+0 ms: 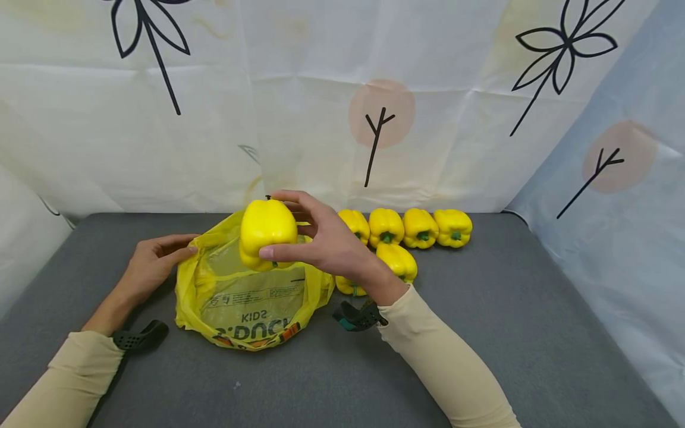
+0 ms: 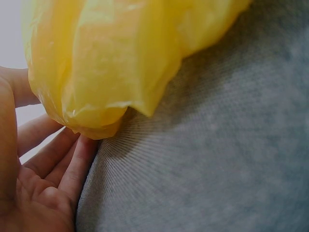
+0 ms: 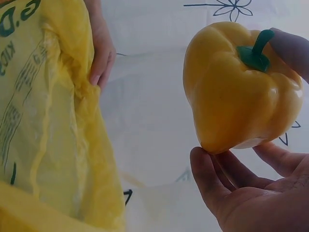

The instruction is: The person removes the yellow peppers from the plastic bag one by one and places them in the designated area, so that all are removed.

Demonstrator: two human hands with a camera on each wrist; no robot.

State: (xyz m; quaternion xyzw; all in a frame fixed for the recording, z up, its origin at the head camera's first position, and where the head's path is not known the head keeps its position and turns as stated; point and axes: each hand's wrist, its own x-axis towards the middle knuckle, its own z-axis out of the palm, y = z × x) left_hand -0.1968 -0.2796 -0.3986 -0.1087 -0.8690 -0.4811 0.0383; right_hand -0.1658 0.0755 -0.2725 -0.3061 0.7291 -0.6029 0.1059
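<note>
My right hand [image 1: 334,244] holds a yellow bell pepper [image 1: 267,229] above the mouth of a yellow plastic bag [image 1: 186,300]. In the right wrist view the pepper [image 3: 231,92] shows its green stem, with the thumb beside the stem and the fingertips at the opposite end. My left hand [image 1: 147,270] pinches the bag's left rim between thumb and fingers. Close up in the left wrist view, the crumpled bag [image 2: 106,58] hangs between that thumb and fingers. The bag lies with its opening spread and printed letters on its near side.
At the back, right of the bag, several yellow bell peppers [image 1: 420,229] stand in a row. Nearer lie another pepper [image 1: 397,261] and one [image 1: 350,288] partly hidden by my right hand. A printed cloth [image 1: 299,137] hangs behind the grey table [image 1: 508,333].
</note>
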